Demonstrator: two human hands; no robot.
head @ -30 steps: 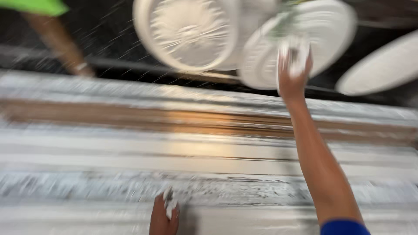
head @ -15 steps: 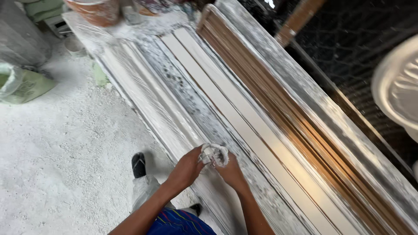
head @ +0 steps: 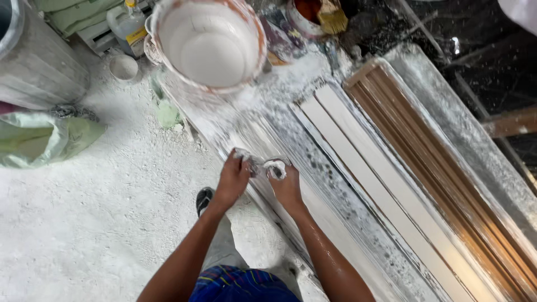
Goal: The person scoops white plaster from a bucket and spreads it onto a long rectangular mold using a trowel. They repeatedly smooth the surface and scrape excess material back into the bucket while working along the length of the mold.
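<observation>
Head view looks straight down on two bare forearms reaching to the near edge of a long moulding bench, its ribbed channels white with caked plaster and, further right, a strip of bare brown wood. The left hand has its fingers curled and pressed together on a small wet wad of plaster-soaked cloth, grey-white and lumpy. The right hand pinches the other end of the same wad between thumb and curled fingers, the knuckles smeared white. The wad sits on the bench's near rail, between the two hands.

At the far end of the bench stands a round bucket, its rim stained orange, filled with smooth white plaster. Left of it lie a pale green sack, soft and crumpled, and a grey cylindrical drum. The floor is gritty and powder-white. A dark sandal shows beneath the left forearm.
</observation>
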